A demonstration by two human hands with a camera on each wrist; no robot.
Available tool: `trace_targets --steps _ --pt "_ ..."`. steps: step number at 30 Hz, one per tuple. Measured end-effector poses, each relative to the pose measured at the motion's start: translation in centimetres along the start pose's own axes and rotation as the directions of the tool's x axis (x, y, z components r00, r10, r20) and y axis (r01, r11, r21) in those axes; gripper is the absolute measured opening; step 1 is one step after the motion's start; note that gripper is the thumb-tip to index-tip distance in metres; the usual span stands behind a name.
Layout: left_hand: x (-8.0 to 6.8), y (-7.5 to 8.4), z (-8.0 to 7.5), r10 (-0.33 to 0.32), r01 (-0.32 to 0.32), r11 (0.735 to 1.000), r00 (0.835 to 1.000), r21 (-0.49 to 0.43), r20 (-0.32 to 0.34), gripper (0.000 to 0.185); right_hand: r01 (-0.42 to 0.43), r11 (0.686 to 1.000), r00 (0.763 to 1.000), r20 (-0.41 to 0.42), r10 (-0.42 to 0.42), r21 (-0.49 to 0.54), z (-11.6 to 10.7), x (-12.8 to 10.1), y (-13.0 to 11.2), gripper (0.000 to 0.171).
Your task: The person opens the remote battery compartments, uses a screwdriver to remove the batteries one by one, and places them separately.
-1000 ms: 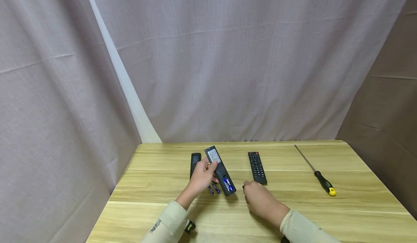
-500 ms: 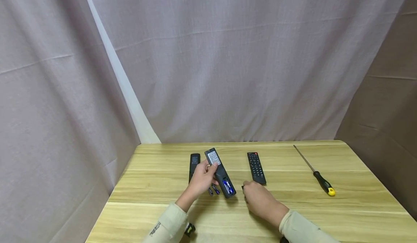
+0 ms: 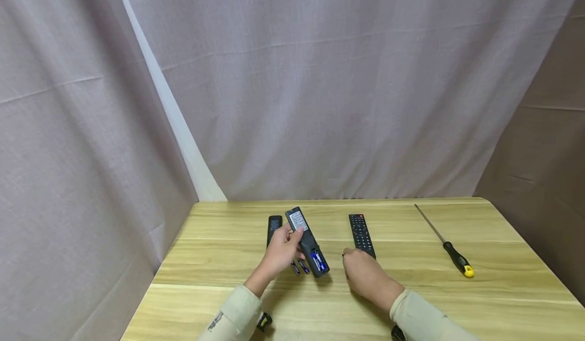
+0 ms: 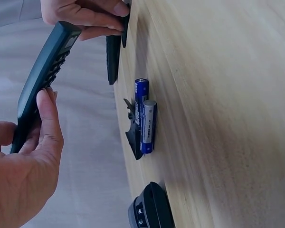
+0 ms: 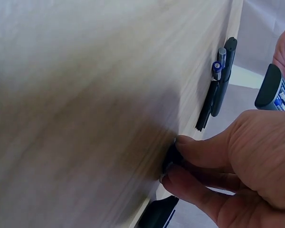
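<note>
My left hand (image 3: 283, 247) holds a black remote control (image 3: 309, 244) above the table, back side up. Its battery compartment is uncovered, with blue batteries (image 3: 319, 261) inside. Low at the table, my right hand (image 3: 365, 276) pinches a thin black battery cover (image 5: 171, 156) between thumb and fingers, which hide most of it. Just beyond that hand lies a second remote (image 3: 361, 232), buttons up. Two loose blue batteries (image 4: 145, 116) lie side by side under the left hand, next to another black cover (image 4: 132, 137) with clips.
A third remote (image 3: 274, 227) lies face down behind my left hand. To the right is a screwdriver (image 3: 452, 254) with a black and yellow handle. The wooden table (image 3: 457, 310) ends at a grey curtain (image 3: 320, 102) behind.
My right hand has shifted slightly away from me, now overlapping the near end of the face-up remote. The left hand keeps its hold on its remote, almost still.
</note>
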State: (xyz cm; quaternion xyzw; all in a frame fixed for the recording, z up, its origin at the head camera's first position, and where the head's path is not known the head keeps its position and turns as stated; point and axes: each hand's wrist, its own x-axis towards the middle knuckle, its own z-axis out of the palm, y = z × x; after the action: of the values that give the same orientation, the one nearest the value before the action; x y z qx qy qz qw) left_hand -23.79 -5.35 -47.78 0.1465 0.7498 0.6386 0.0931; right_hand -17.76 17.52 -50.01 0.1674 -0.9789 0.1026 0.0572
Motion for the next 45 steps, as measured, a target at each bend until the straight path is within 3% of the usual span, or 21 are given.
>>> trace_targets --steps 8,32,45 --pt "-0.15 0.14 0.0 0.0 0.0 1.0 1.0 -0.003 -0.002 0.042 0.008 1.0 1.0 -0.004 -0.008 0.024 0.08 -0.04 -0.01 0.011" --pt "0.02 -0.02 0.08 -0.004 0.004 1.0 1.0 0.001 0.007 0.042 0.045 0.998 0.999 -0.027 -0.047 -0.045 0.38 0.4 0.08 0.01" --pt "0.32 0.18 0.2 -0.019 0.019 1.0 1.0 0.001 0.0 0.042 0.016 0.999 1.0 -0.004 -0.017 -0.029 0.35 0.53 0.28 0.009"
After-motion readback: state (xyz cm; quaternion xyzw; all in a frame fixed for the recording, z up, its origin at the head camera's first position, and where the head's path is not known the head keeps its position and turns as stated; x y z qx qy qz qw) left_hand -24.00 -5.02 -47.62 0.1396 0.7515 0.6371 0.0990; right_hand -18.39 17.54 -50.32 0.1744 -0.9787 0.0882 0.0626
